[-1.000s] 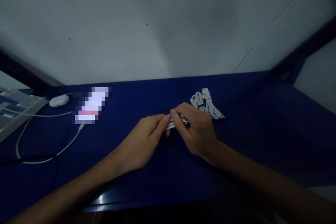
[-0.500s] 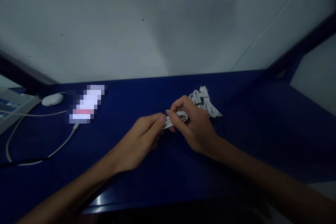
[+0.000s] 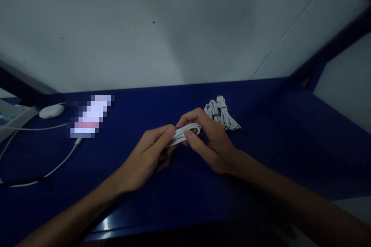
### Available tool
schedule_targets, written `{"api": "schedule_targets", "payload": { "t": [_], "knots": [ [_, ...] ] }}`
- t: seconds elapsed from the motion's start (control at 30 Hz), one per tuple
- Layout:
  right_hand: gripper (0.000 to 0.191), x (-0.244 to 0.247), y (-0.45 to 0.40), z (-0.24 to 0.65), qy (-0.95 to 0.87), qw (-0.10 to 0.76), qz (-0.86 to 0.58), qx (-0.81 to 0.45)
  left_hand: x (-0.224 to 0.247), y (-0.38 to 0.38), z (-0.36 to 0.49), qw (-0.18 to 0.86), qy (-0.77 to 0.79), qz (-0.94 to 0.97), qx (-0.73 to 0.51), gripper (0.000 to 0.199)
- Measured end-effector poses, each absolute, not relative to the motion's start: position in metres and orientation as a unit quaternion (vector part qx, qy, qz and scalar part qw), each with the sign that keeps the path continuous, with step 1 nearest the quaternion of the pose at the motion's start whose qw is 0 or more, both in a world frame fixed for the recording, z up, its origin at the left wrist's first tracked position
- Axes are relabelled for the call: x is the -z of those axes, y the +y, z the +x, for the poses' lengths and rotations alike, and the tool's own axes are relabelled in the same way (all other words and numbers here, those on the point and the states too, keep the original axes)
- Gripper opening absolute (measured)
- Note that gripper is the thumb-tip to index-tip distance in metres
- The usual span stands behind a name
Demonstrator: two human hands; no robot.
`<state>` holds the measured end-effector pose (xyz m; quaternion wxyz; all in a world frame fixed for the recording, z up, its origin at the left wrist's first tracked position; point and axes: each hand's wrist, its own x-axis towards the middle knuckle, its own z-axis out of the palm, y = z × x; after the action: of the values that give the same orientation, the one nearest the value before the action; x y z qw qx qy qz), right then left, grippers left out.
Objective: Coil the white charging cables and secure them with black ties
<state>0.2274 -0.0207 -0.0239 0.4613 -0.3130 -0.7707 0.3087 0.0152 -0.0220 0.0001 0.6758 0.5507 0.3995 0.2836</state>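
A folded white cable [image 3: 185, 133] is held above the blue table, with a metal connector near its right end. My left hand [image 3: 155, 146] is closed on the cable's left end, thumb on top. Around the right part, my right hand [image 3: 207, 137] pinches the same cable between thumb and fingers. Just behind my right hand lie bundled white cables [image 3: 222, 112] on the table, one bundle bound with a black tie. The undersides of the held cable and some fingertips are hidden.
On the blue table [image 3: 139, 108] at the left lie a blurred phone [image 3: 92, 115] with a lit screen, a plugged-in white cable [image 3: 62, 164] and a white earbud case [image 3: 51, 111]. A pale box [image 3: 21, 117] stands at the far left. A grey wall rises behind.
My right thumb has shifted on the folded cable and its fingers reach farther over the back. More of the cable now shows. The whole view has shifted slightly, with things appearing farther left.
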Motion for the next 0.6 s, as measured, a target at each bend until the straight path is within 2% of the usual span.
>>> {"api": "schedule_targets", "payload": {
  "t": [0.4,0.6],
  "knots": [
    [0.019,0.0208,-0.0208,0.2283,-0.753,0.463,-0.324,-0.338,-0.0005,-0.0252,0.0098,0.606,0.423,0.599,-0.308,0.048],
    [0.026,0.0205,-0.0195,0.2265,-0.703,0.467,-0.329,-0.424,0.0038,-0.0257,0.0081,0.573,0.441,0.619,-0.306,0.046]
  ]
}}
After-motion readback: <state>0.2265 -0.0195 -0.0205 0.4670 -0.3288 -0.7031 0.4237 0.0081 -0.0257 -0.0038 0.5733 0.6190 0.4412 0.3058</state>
